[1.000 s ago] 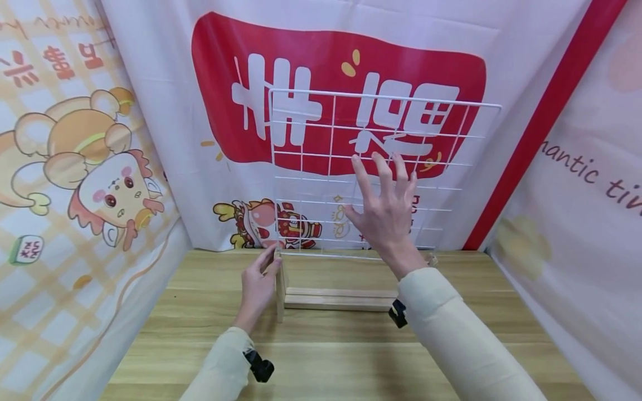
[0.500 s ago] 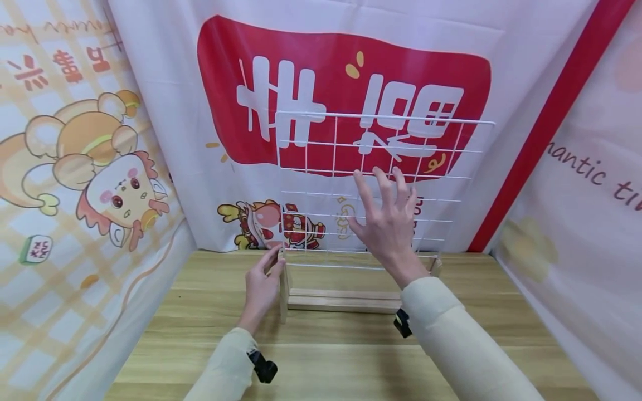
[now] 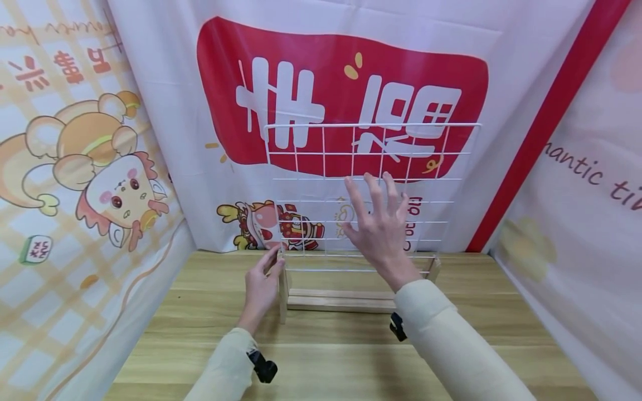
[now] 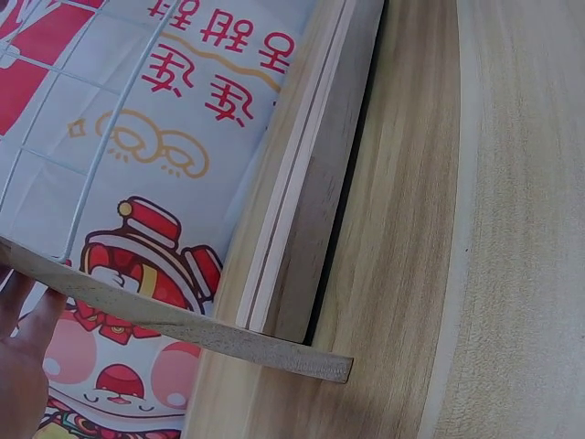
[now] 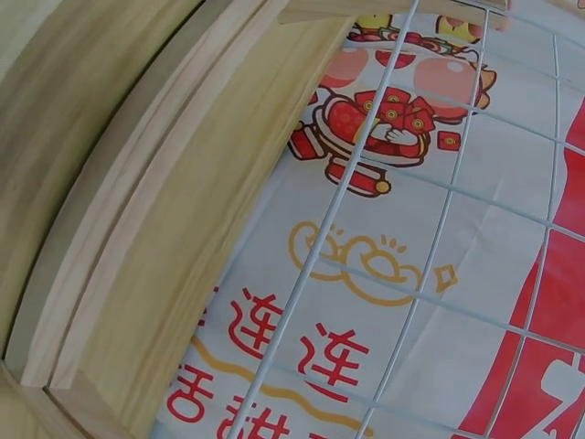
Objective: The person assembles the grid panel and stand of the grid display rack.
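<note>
A white wire grid (image 3: 324, 150) stands above a wooden base with a grooved crossbar (image 3: 341, 301) and upright side pieces. My left hand (image 3: 261, 287) holds the top of the left side piece (image 3: 283, 295) between thumb and fingers; the left wrist view shows its fingers at that wooden piece (image 4: 137, 306), beside the grid's edge. My right hand (image 3: 382, 231) is spread against the front of the grid, fingers bent slightly. Whether its fingertips hook the wires cannot be told. The right wrist view shows the grid (image 5: 448, 187) and crossbar (image 5: 119, 197), not the hand.
Under the base lies a wood-grain tabletop (image 3: 331, 367). Behind it hangs a white cloth with a red printed panel (image 3: 301, 50). Printed cloths also hang at the left (image 3: 55, 223) and right (image 3: 592, 234). Black straps with small devices are on both wrists.
The grid's top edge has come down and shifted slightly left, and my right hand has moved down with it. My left hand stays at the left side piece.
</note>
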Available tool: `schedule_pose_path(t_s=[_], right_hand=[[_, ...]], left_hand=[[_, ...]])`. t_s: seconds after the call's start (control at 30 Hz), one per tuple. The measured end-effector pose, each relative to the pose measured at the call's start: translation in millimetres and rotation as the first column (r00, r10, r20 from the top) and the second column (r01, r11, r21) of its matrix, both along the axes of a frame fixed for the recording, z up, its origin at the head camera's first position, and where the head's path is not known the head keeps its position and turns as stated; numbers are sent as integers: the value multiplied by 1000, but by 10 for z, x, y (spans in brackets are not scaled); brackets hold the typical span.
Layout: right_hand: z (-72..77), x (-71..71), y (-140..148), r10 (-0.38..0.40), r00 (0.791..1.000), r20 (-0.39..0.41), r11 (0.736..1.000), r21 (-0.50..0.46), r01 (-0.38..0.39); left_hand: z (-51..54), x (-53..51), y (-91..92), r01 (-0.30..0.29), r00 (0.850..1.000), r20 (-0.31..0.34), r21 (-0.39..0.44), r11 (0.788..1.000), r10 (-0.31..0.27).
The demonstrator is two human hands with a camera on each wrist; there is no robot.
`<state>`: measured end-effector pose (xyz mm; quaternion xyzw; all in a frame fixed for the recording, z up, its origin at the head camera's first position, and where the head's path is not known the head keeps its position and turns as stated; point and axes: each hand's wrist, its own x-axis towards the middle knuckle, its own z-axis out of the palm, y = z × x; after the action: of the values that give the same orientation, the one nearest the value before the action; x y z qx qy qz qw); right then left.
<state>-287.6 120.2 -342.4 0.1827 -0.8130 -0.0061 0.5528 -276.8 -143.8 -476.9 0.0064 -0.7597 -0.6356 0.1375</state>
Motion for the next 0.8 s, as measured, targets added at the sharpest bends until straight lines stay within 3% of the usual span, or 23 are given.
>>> schedule_pose_path(t_s=[0.47,0.8], right_hand=[[-28,6,-3,-4,1000,16,1000,-27,5],[-88,21,7,-10,999,34,999,-40,12]], left_hand=[[10,17,1,-18,1000,-11,-10,1000,18],[54,24,-23,24,1000,17,-10,1000,-24]])
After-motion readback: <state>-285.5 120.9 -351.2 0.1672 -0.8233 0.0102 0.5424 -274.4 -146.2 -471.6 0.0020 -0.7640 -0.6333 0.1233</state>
